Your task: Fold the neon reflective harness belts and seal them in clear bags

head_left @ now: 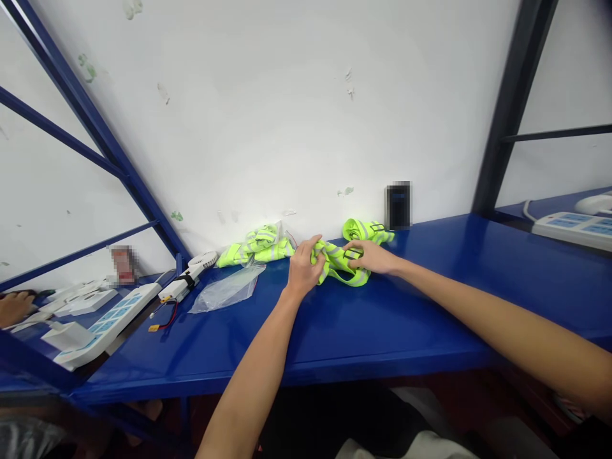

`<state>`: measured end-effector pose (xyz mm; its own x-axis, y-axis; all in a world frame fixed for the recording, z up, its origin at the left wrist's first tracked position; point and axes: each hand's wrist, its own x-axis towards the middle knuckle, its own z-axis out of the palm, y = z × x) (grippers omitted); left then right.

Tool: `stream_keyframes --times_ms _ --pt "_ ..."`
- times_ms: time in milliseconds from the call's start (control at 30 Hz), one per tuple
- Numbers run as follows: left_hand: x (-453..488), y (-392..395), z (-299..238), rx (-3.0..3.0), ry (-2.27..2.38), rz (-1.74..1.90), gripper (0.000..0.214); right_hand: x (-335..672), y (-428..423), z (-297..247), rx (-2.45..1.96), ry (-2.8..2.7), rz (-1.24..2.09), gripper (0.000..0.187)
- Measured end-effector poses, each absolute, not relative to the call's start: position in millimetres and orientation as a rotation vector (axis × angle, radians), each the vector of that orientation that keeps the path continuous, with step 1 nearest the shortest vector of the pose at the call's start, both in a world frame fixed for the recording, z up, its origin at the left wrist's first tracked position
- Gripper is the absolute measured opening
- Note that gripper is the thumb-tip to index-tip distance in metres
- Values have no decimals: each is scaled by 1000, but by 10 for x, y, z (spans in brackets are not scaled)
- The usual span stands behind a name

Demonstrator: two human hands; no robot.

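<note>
A neon yellow-green reflective safety vest (pixel 333 256) with silver stripes lies partly bunched on the blue table (pixel 382 319). My left hand (pixel 305 266) is closed on its left end, fingers curled over the fabric. At its right side my right hand (pixel 371 257) pinches the strap near a dark buckle, and a loose loop hangs down between the two hands. Just behind my right hand sits another rolled vest (pixel 362 229) of the same colour. More neon bundles (pixel 261 243) lie left of my left hand, some in clear plastic.
An empty clear plastic bag (pixel 228 290) lies left of my hands. Beyond it are a small white fan (pixel 203 259), a battery pack with wires (pixel 178 288) and a power strip (pixel 112 322). A dark blurred box (pixel 398 207) stands by the wall. Another person's hand (pixel 15 308) shows far left.
</note>
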<state>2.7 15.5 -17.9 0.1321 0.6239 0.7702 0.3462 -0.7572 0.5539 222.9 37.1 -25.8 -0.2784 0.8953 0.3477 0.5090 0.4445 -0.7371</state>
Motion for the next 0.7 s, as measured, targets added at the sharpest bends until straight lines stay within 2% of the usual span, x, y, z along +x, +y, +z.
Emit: stream_keyframes --times_ms 133,400,467,567,700 --pt "60 73 -96 2169 886 1735 33 2110 334 -306 -1003 -2057 408 53" --pt "-40 81 5 1909 952 1995 13 2073 359 -438 -724 -2237 163 65" --pt "-35 94 -18 1890 971 2027 15 2070 357 -460 -692 -2269 139 66" --pt "-15 116 -69 1796 1039 2084 30 2059 311 -455 -673 -2291 127 64" --pt "17 125 -97 1705 1097 2125 39 2008 127 -388 -655 -2333 165 53"
